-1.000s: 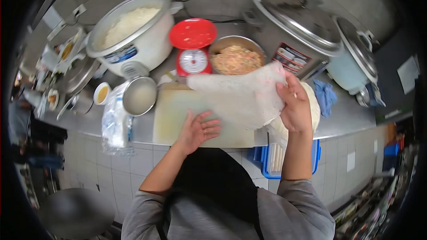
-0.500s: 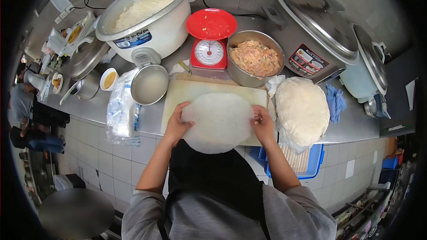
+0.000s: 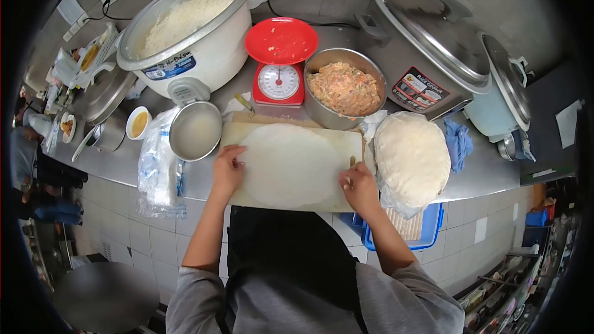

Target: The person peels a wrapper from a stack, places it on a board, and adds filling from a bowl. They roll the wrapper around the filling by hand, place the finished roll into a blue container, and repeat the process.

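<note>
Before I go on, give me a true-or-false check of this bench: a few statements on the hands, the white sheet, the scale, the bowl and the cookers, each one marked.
1. The round white sheet lies over the cutting board. True.
2. The metal bowl stands to the right of the red scale. True.
3. The scale is heaped with mixture. False: its pan is nearly bare.
4. The left hand is by the sheet's left edge, the right hand by its right. True.
5. Every cooker has its lid on. False: the white cooker stands open.
</note>
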The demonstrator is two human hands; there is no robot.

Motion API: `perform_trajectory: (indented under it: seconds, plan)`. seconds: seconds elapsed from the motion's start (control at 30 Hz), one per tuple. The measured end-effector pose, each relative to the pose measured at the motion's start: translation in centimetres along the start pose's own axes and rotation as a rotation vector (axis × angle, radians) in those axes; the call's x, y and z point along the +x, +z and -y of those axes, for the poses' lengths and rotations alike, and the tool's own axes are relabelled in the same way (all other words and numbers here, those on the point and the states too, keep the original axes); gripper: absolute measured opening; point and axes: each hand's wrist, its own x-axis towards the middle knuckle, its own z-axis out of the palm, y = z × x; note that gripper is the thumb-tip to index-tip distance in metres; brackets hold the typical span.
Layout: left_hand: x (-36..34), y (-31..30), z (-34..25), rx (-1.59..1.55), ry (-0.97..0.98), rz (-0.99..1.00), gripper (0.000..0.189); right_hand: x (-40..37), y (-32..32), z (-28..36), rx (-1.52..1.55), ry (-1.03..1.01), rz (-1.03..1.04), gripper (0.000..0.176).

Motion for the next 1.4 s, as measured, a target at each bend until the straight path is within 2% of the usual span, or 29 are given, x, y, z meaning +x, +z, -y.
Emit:
perform_trajectory:
  seconds: [0.1,0.17,0.23,0.3,0.33,0.43,0.5,0.67,0.73,0.83,0.93,1.07,1.17,1.27,1.37,1.4]
  plan:
    - [0.9,-1.0,-2.1,0.205,0.297,-0.203,0.041,5.7,-4.6,1.6,0.176,-0.007,-0.149,0.027]
    - [1.8,-0.5,-4.4,-0.057,0.286,-0.096,0.039,10.4,-6.8,1.3,0.164,-0.111,-0.280,0.025]
    - [3.0,1.4,-6.3,-0.334,0.227,0.027,0.038,15.1,-7.8,-0.1,0.054,-0.076,-0.200,0.027]
    - [5.1,4.1,-7.9,-0.626,0.120,0.163,0.040,19.1,-8.0,-1.4,-0.263,0.029,0.086,0.028]
    - [6.2,4.6,-9.6,-0.690,0.031,0.196,0.045,20.6,-7.9,-1.9,-0.421,0.084,0.230,0.029]
    - [9.4,5.4,-14.4,-0.805,-0.201,0.292,0.062,23.2,-6.0,-2.3,-0.629,0.206,0.462,0.025]
    - [11.2,5.9,-16.4,-0.780,-0.298,0.347,0.074,24.3,-5.6,-2.6,-0.708,0.178,0.534,0.023]
    - [13.7,7.9,-16.5,-0.878,-0.430,0.450,0.045,24.1,-6.9,0.0,-0.841,0.097,0.703,0.025]
    - [13.7,8.2,-16.7,-0.922,-0.425,0.430,0.039,23.9,-7.4,1.2,-0.895,0.099,0.740,0.026]
    - [13.7,7.9,-16.8,-0.933,-0.405,0.448,0.041,24.1,-6.6,-0.2,-0.881,0.118,0.953,0.038]
    - [13.7,8.0,-16.6,-0.982,-0.390,0.458,0.048,22.8,-4.3,-2.3,-0.537,0.049,0.993,0.032]
    - [13.1,7.4,-16.9,-0.991,-0.400,0.465,0.043,22.2,-4.7,0.7,-0.076,0.259,0.914,0.034]
    - [13.2,7.3,-16.8,-1.009,-0.405,0.486,0.043,21.4,-3.1,-1.3,0.191,0.252,0.712,0.030]
    - [13.3,7.5,-16.2,-1.042,-0.404,0.522,0.043,20.4,-2.9,-1.7,0.593,0.304,0.547,0.023]
    - [13.3,7.4,-15.9,-1.059,-0.375,0.534,0.042,21.5,-3.4,-0.4,0.391,0.394,0.516,0.015]
    - [13.2,7.3,-16.0,-1.057,-0.377,0.532,0.043,22.0,-3.9,0.5,0.274,0.317,0.443,0.014]
